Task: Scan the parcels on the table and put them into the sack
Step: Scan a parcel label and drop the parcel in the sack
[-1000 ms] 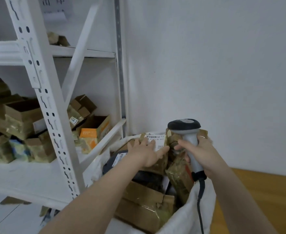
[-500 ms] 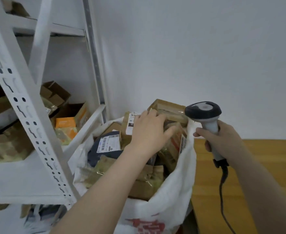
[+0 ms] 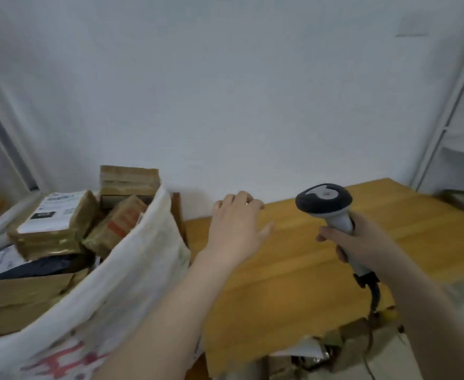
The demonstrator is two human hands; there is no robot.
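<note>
Parcels sit heaped in the white sack at left, the topmost box standing above its rim; the visible stretch of wooden table carries none. Brown items below the table's near edge are too blurred to identify. Judgement: the taped cardboard boxes look stiff and fairly light, their tape slick, so a hold across two opposite sides, label up, suits best; the dark mailer looks soft and would sag. Left hand hovers palm-down over the table just right of the sack, fingers loosely spread, holding nothing. Right hand is wrapped round the handle of the scanner, head uppermost, cable trailing down.
</note>
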